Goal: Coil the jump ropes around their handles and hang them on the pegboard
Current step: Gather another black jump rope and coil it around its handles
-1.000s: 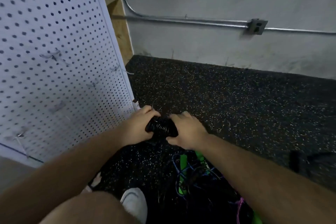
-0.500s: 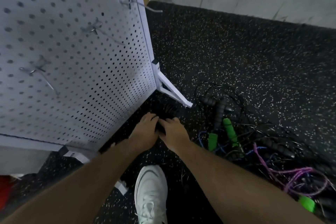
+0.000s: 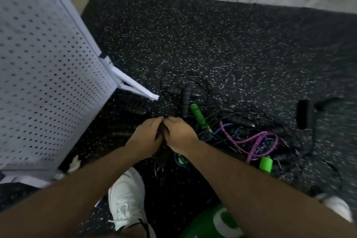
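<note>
My left hand [image 3: 146, 137] and my right hand [image 3: 179, 133] meet in the middle of the view, both curled round a black jump rope bundle [image 3: 163, 128] that is mostly hidden between them. Thin black cord hangs below the hands. To the right on the floor lies a tangle of jump ropes: black ribbed handles [image 3: 186, 94], a green handle [image 3: 199, 116], a purple rope [image 3: 255, 141] and another green handle [image 3: 266, 163]. The white pegboard [image 3: 44, 75] stands at the left, tilted in view.
The pegboard's white foot [image 3: 139, 89] juts out onto the speckled black rubber floor [image 3: 212, 44]. A black ribbed handle [image 3: 137, 105] lies beside that foot. My white shoe [image 3: 125, 199] is below the hands. A green object [image 3: 212, 224] shows at the bottom edge.
The view has tipped down and to the right, away from the pegboard toward the rope pile. Both hands stay together on the black bundle.
</note>
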The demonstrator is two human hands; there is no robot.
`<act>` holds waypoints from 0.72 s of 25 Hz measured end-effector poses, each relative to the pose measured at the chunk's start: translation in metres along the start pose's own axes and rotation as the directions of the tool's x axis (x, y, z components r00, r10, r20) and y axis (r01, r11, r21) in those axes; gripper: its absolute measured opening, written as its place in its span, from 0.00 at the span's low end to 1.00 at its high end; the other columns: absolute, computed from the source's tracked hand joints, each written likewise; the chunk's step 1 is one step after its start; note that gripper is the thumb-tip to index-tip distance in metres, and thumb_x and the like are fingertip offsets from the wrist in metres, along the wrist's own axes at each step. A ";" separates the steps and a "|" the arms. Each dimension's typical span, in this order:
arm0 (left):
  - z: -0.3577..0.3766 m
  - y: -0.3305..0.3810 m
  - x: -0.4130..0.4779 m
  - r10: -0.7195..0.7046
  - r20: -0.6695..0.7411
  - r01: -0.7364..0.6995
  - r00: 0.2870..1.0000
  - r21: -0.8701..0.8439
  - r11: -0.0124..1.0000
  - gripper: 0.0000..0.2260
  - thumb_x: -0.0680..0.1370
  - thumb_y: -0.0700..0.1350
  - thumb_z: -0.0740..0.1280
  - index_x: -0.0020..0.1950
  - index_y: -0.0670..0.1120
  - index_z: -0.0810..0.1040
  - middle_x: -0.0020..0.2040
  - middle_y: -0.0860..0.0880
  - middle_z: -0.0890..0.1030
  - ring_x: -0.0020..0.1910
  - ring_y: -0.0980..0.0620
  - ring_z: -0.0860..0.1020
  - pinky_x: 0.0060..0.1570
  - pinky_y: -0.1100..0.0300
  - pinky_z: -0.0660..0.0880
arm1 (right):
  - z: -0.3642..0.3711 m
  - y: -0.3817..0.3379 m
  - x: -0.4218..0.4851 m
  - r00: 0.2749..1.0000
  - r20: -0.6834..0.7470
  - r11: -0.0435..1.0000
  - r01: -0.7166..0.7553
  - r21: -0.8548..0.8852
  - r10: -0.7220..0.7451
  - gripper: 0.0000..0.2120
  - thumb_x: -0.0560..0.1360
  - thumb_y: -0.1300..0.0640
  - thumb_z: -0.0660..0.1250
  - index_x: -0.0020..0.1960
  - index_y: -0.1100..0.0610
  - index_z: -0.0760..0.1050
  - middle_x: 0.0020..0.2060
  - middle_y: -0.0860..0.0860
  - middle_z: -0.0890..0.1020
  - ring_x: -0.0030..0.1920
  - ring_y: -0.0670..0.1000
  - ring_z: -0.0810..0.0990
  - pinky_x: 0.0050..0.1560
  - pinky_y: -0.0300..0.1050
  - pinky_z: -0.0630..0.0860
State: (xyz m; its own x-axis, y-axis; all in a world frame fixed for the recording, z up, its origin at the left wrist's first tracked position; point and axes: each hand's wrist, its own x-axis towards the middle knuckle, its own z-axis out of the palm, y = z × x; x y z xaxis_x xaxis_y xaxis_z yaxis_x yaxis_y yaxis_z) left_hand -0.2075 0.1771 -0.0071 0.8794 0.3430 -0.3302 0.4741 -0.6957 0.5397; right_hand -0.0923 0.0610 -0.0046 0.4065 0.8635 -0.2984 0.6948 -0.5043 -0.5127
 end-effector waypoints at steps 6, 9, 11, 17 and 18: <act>0.052 0.111 0.040 0.230 0.176 -0.246 0.957 0.075 0.966 0.27 0.82 0.50 0.64 0.79 0.45 0.63 0.75 0.44 0.68 0.75 0.43 0.65 0.72 0.52 0.63 | -0.049 0.093 -0.086 0.976 -0.016 0.975 -0.217 -0.044 0.217 0.20 0.81 0.57 0.59 0.72 0.56 0.71 0.65 0.56 0.75 0.67 0.60 0.70 0.66 0.55 0.71; 0.075 0.136 0.052 0.169 0.301 -0.234 0.938 0.196 0.952 0.34 0.82 0.52 0.63 0.83 0.48 0.50 0.81 0.46 0.57 0.79 0.43 0.56 0.76 0.48 0.57 | -0.052 0.125 -0.115 0.932 0.091 0.934 -0.340 -0.108 0.350 0.29 0.79 0.56 0.60 0.80 0.53 0.59 0.73 0.56 0.69 0.72 0.60 0.66 0.69 0.55 0.69; 0.085 0.140 0.058 0.133 0.326 -0.231 0.936 0.284 0.930 0.32 0.82 0.52 0.63 0.82 0.47 0.54 0.78 0.46 0.62 0.77 0.43 0.61 0.74 0.48 0.60 | -0.046 0.135 -0.128 0.900 0.138 0.909 -0.397 -0.129 0.413 0.31 0.79 0.55 0.61 0.80 0.53 0.57 0.69 0.59 0.72 0.68 0.62 0.70 0.67 0.53 0.70; 0.085 0.141 0.058 0.100 0.412 -0.253 0.906 0.335 0.907 0.10 0.81 0.42 0.65 0.62 0.45 0.78 0.59 0.45 0.72 0.61 0.45 0.71 0.59 0.53 0.71 | -0.031 0.140 -0.146 0.900 0.117 0.901 -0.395 -0.181 0.419 0.27 0.79 0.50 0.63 0.77 0.51 0.63 0.69 0.57 0.69 0.69 0.60 0.66 0.69 0.55 0.67; 0.084 0.140 0.056 0.078 0.427 -0.234 0.901 0.327 0.915 0.08 0.80 0.40 0.64 0.59 0.44 0.78 0.58 0.45 0.71 0.58 0.45 0.72 0.57 0.52 0.72 | -0.031 0.142 -0.148 0.896 0.128 0.897 -0.400 -0.189 0.426 0.27 0.80 0.49 0.63 0.77 0.49 0.62 0.70 0.57 0.67 0.70 0.60 0.64 0.70 0.56 0.66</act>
State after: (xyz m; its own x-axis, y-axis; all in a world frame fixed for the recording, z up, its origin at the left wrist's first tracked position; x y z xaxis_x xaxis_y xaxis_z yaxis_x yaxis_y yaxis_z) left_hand -0.0958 0.0462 -0.0149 0.8100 -0.0149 -0.5863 0.2132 -0.9238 0.3181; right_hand -0.0354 -0.1381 -0.0087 0.5845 0.5586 -0.5886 0.5729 -0.7977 -0.1881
